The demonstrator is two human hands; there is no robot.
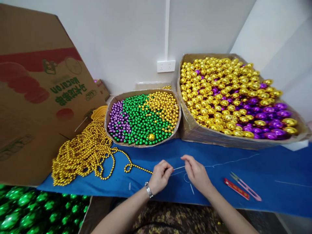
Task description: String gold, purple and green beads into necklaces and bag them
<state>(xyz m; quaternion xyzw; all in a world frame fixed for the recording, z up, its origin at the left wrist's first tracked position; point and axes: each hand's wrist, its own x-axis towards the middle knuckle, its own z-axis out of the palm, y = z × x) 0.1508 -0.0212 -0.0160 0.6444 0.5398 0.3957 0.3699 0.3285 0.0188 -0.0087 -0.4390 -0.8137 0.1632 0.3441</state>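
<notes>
A strand of gold beads (139, 167) trails from a heap on the left into my left hand (159, 177), whose fingers are pinched on its end. White thread (179, 168) spans the short gap from those fingertips to my right hand (197, 172). The right fingers are curled around the thread, though the exact grip is partly hidden. More thread (231, 161) runs off to the right across the blue cloth. Beneath my right hand lies a short white piece (192, 188) beside a loop of thread.
Behind my hands stands a box of small purple, green and gold beads (142, 145); a bigger box (207, 136) holds large gold and purple ones. Thread snips (247, 188) and a red strip (236, 189) lie at right. A carton (29, 107) rises at left above green balls (44, 211).
</notes>
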